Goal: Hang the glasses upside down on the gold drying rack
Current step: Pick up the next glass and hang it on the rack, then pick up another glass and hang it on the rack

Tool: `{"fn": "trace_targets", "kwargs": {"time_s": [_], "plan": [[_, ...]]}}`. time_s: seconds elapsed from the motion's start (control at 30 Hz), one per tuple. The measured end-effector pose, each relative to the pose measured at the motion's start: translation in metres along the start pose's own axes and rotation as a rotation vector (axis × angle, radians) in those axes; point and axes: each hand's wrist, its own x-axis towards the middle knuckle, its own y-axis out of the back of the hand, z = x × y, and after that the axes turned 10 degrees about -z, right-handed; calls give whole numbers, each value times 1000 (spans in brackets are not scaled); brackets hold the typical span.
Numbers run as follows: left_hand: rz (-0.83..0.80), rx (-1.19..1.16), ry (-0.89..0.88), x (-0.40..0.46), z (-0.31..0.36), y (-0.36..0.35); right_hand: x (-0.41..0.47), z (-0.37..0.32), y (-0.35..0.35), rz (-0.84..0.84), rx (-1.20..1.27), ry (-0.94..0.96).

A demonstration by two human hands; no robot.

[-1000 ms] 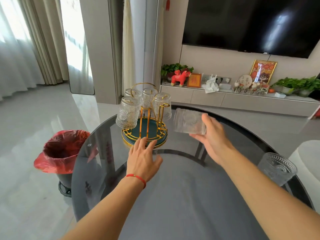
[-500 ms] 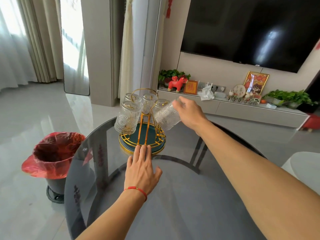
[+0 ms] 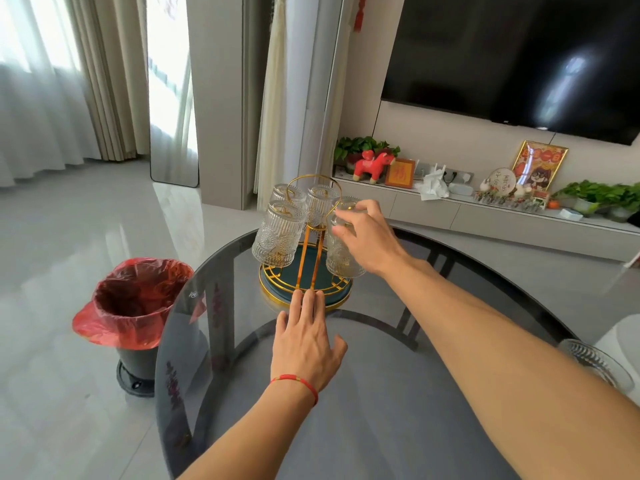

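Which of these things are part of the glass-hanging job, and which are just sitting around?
Part of the job:
- gold drying rack
- glasses already hung on it
- glass in the right hand
- right hand
- left hand, fingertips at the rack's base
- spare glass at the table's right edge

Just around:
- red-lined bin
- television
- red toy horse

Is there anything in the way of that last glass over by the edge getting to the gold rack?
Nothing visible blocks it. The spare glass sits at the table's right edge, and the dark table between it and the rack is bare apart from the person's right forearm. The right hand is on a glass already at the rack.
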Motion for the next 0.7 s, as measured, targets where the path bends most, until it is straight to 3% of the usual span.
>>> {"fn": "trace_targets", "kwargs": {"time_s": [0.27,0.4,0.57,0.7], "plan": [[-17,19,9,0,2,0,-5,2,-11,13,-80,17],[-10,33,13,-1,5,2,-21,8,-12,39,8,43],[-47,21,19,-4,10,3,-76,31,-6,99,41,42],[-63,13,-77,-10,27,2,-146,68,-9,92,29,1]]}}
